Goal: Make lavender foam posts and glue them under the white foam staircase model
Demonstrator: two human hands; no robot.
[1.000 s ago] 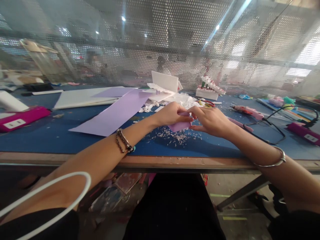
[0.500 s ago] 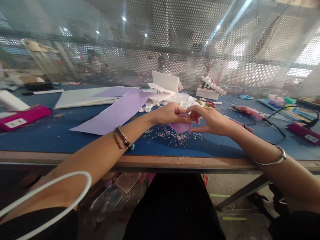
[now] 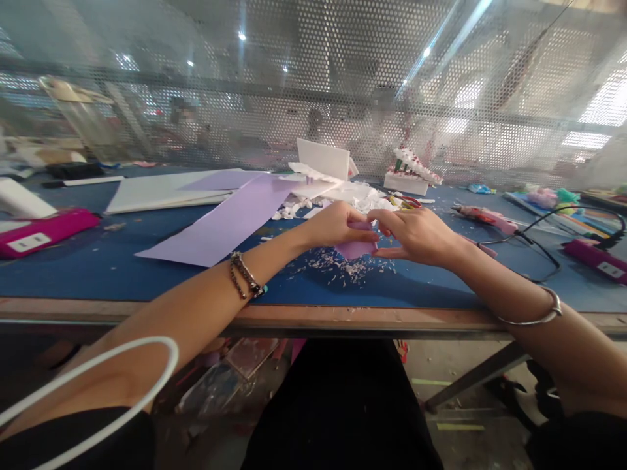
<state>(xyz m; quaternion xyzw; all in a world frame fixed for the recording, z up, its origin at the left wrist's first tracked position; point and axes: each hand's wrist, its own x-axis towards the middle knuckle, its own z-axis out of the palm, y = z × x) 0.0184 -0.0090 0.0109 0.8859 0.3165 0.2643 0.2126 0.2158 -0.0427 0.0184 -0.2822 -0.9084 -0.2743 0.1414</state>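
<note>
My left hand [image 3: 336,224] and my right hand [image 3: 416,234] meet over the blue table top [image 3: 98,267], both pinched on a small lilac foam piece [image 3: 353,249] held just above the surface. The fingers of both hands are curled onto its upper edge. Under the piece lies a scatter of pale shavings [image 3: 343,266]. A beaded bracelet sits on my left wrist and a metal bangle on my right forearm.
A long lilac sheet [image 3: 230,219] lies left of my hands, with white boards [image 3: 161,190] behind it. White foam scraps [image 3: 333,189], scissors [image 3: 404,202], a pink glue gun [image 3: 482,217] with black cable [image 3: 533,251], and magenta boxes [image 3: 42,232] lie around. Perforated screen behind.
My right fingers lifted off the lilac piece half a second ago and have closed onto it again. The left hand has barely shifted.
</note>
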